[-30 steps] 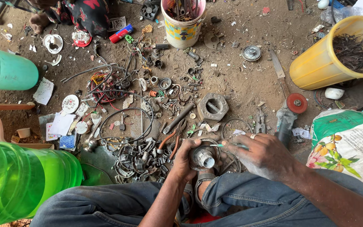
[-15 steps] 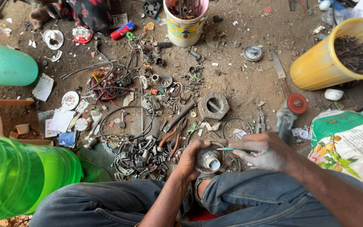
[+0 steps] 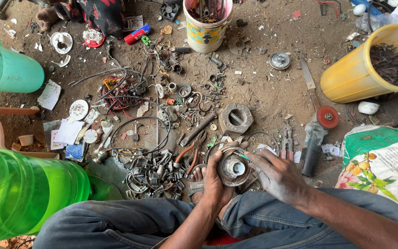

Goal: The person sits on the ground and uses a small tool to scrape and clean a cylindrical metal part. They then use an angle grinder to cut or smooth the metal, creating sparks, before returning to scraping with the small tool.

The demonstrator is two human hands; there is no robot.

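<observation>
Metal, round and dirty — that is the part (image 3: 232, 168) the person holds low in the middle of the picture, just above the knees in blue jeans (image 3: 130, 226). The left hand (image 3: 215, 180) cups it from the side, with fingers curled around its rim and the thumb up along the edge. The right hand (image 3: 277, 174) comes in from the other side and pinches a thin tool with a green tip (image 3: 244, 157) — maybe a small screwdriver, but it is too small to tell for sure. The tip sits at the top edge of the round part. Under the hands, a foot in a sandal (image 3: 196, 180) rests on the dirt floor. Just left of the hands lie pliers with orange handles (image 3: 189, 154) and a pile of dark metal bits (image 3: 155, 173). A grey six-sided metal block (image 3: 236, 118) lies on the ground a little above the hands. A yellow bucket (image 3: 355, 76) lies tipped on its side far to the right, and a big green plastic jar (image 3: 19, 193) fills the near left corner.
</observation>
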